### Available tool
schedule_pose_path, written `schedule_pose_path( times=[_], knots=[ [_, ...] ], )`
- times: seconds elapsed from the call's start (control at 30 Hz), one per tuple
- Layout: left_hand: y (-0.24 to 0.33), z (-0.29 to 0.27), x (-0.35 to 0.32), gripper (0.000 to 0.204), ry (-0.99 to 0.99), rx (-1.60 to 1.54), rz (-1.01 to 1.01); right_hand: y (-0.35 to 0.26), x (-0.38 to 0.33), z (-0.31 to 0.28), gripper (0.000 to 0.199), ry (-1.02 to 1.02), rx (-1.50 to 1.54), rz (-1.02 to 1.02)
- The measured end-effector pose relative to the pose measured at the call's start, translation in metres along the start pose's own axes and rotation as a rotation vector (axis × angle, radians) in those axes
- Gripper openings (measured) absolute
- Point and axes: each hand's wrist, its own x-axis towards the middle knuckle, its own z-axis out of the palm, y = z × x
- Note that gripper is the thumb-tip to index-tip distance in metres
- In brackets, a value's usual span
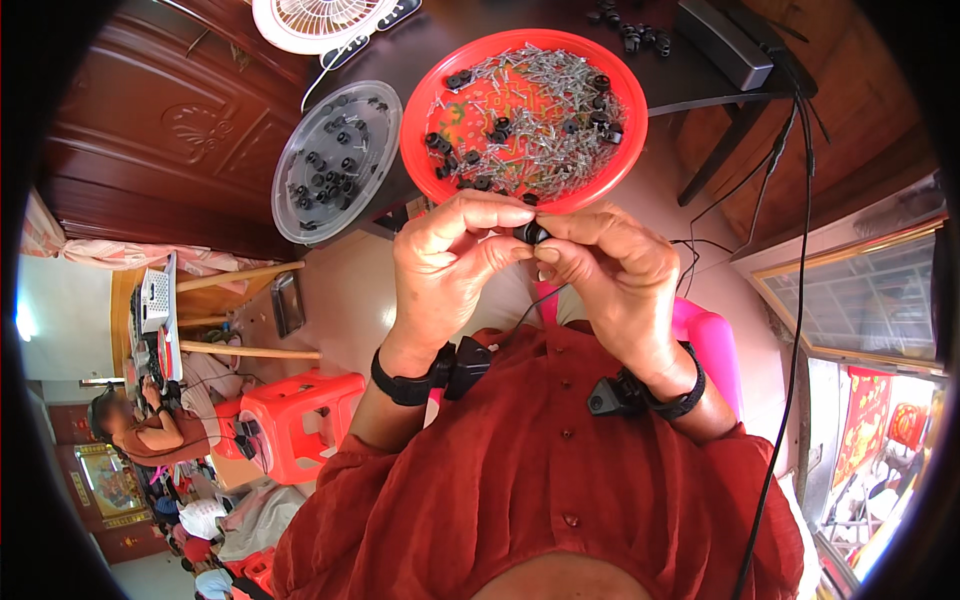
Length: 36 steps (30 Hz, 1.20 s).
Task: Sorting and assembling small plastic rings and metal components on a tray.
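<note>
Between the fingertips of both hands is a small round black plastic part (pixel 531 232), held just off the near rim of a red tray. My left hand (pixel 452 238) pinches it from the left side. From the right, my right hand (pixel 618 262) grips it with thumb and forefinger. The red round tray (pixel 418 165) holds many thin silvery metal pins (pixel 565 80), heaped mostly along its right side. Several black plastic parts (pixel 438 143) lie among them. Whether a pin sits in the held part is hidden by my fingers.
Left of the tray, a clear round lid-like dish (pixel 290 210) holds several black parts. A white fan (pixel 325 22) and a grey box-shaped device (pixel 725 42) stand on the dark table (pixel 680 85). A black cable (pixel 803 250) hangs at right. Another person (pixel 165 435) sits near a red stool (pixel 290 405).
</note>
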Motion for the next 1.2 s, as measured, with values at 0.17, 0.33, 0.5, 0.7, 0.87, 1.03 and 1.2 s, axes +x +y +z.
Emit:
schedule_pose_path(
  times=[0.17, 0.33, 0.5, 0.7, 0.87, 1.03, 1.2],
  knots=[
    [-0.002, 0.001, -0.001, 0.023, 0.0, -0.013, 0.024, 0.003, 0.002, 0.0, 0.012, -0.007, 0.283, 0.155],
    [-0.003, 0.006, 0.001, 0.033, 0.054, -0.003, 0.099, 0.005, 0.002, 0.0, 0.014, 0.019, 0.469, 0.269],
    [-0.004, 0.005, 0.003, 0.039, 0.055, 0.201, 0.201, 0.006, 0.005, -0.009, 0.01, -0.02, 0.574, 0.444],
    [-0.004, 0.005, 0.005, 0.041, 0.041, 0.314, 0.262, 0.006, 0.008, -0.013, 0.007, -0.058, 0.625, 0.45],
    [0.0, 0.007, 0.005, 0.037, -0.001, 0.41, 0.278, 0.006, 0.009, -0.016, 0.01, -0.126, 0.677, 0.489],
    [-0.001, 0.006, 0.008, 0.024, -0.026, 0.472, 0.34, 0.01, 0.008, -0.016, 0.011, -0.133, 0.832, 0.541],
    [0.0, 0.007, 0.008, 0.021, -0.033, 0.441, 0.299, 0.009, 0.005, -0.015, 0.012, -0.1, 0.844, 0.53]
  ],
)
